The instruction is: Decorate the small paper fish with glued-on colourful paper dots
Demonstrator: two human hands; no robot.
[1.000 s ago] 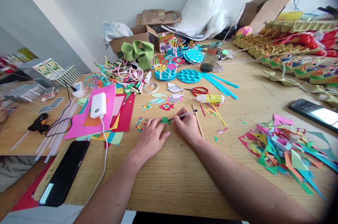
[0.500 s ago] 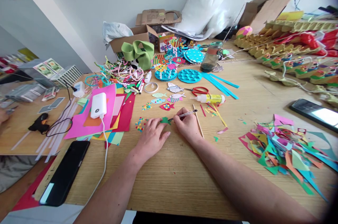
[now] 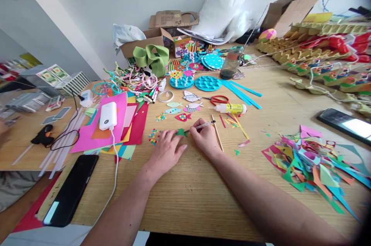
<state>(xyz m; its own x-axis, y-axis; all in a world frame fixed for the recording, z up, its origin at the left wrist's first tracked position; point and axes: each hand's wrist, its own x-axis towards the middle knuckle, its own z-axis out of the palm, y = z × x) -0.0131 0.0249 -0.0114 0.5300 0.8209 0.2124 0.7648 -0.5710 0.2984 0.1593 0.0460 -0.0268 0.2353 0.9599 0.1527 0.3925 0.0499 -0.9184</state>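
A small green paper cutout [image 3: 181, 132], apparently a fish, lies flat on the table between my hands. My left hand [image 3: 167, 148] rests palm down with fingers spread, its fingertips on the cutout's left edge. In a pinch, my right hand [image 3: 206, 138] holds a slim pen [image 3: 204, 125], its tip at the cutout's right side. Just beyond lie several decorated paper fish, among them a red dotted fish [image 3: 183, 117] and a pink striped one [image 3: 193, 107]. Coloured paper dots [image 3: 154, 136] sit left of my left fingers. A thin wooden stick [image 3: 218, 135] lies beside my right hand.
Beyond my right hand are a glue bottle [image 3: 232, 108] and red-handled scissors [image 3: 219, 100]. Paper scraps [image 3: 314, 161] heap at the right. Coloured sheets [image 3: 136, 126], a white power bank [image 3: 108, 115] with cable and a phone [image 3: 71, 190] lie left. Another person's arm [image 3: 27, 203] shows far left.
The pen's top end has shifted very slightly left in my right hand. My left hand and the green cutout stay in place.
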